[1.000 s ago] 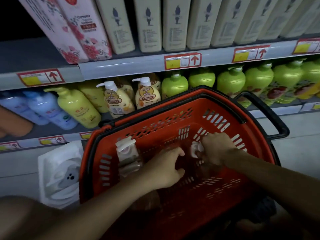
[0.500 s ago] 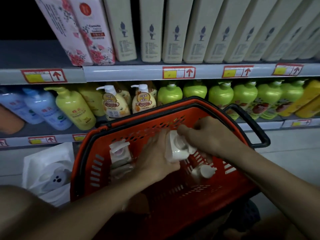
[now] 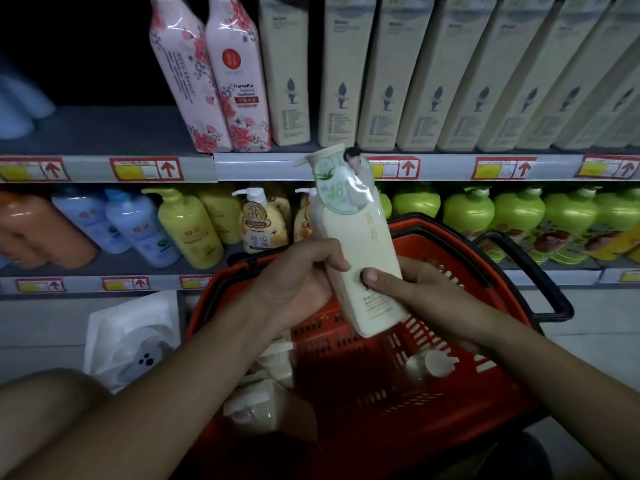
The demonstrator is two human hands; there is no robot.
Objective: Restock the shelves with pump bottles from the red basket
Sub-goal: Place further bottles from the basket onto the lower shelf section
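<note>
Both hands' grip wraps cream pump bottle [image 3: 360,258] | upright, above red basket [image 3: 460,344]

Two hands hold one cream pump bottle [image 3: 360,258] above one red plastic basket [image 3: 464,393]. Two pink floral cartons [image 3: 221,81] stand on the shelf above that basket.
</note>
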